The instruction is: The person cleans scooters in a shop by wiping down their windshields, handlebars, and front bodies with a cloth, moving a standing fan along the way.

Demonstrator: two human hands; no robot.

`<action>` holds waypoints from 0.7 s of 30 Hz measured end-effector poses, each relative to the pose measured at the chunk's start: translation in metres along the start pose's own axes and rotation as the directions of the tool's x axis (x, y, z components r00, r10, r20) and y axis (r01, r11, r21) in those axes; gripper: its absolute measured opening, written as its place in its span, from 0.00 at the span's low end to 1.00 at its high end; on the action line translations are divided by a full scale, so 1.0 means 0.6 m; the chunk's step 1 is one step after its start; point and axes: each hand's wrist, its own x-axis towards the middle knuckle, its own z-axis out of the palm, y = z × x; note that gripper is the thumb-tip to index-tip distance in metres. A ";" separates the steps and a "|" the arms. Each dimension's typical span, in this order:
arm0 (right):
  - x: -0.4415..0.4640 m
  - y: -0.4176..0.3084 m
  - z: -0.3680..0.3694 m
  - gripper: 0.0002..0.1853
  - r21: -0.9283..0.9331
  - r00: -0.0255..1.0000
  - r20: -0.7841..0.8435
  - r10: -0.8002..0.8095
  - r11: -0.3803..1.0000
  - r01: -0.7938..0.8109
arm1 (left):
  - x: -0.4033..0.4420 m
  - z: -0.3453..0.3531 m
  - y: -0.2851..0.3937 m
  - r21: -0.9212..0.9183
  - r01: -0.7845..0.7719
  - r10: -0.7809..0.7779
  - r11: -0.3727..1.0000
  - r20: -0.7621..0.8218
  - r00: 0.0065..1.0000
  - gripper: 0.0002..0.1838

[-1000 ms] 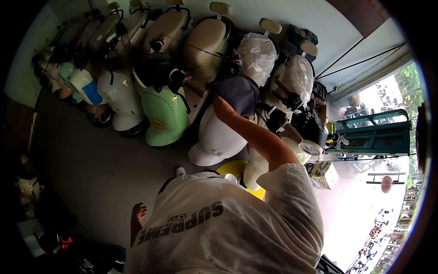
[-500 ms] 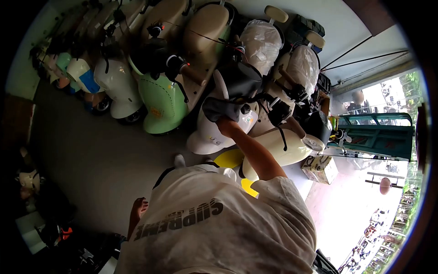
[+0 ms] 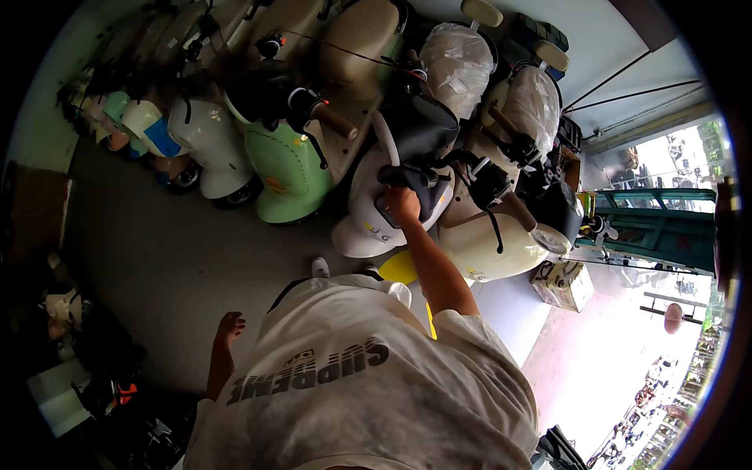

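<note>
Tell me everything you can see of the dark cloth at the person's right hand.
The dark cloth looks like soft, plain fabric, bunched and creased. The right hand holds it over the front of the white scooter and partly hides it. How firmly it presses there, I cannot tell.

Toward seven o'clock, the wearer's white T-shirt (image 3: 407, 392) bears dark, sliced-looking lettering (image 3: 309, 370) that appears to read SUPREME, upside down in the view; a smaller outlined patch (image 3: 299, 356) at its twelve o'clock edge is too small to read. At the centre of the dial, the front of the white scooter (image 3: 364, 205) carries small letters (image 3: 382, 233), of which U and G seem legible, with a yellowish mark at their nine o'clock end. Toward four o'clock, the cream scooter (image 3: 489, 244) shows similar small lettering (image 3: 476, 274), too fine to make out. Toward ten o'clock, the orange-yellow emblem (image 3: 276, 186) on the green scooter (image 3: 294, 157) is blurred.
</note>
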 end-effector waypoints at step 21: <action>0.080 0.047 0.033 0.31 -0.541 0.966 0.247 0.070 0.837 0.078 | -0.156 0.289 -0.455 -0.653 0.273 -0.333 0.706 0.034 0.942 0.24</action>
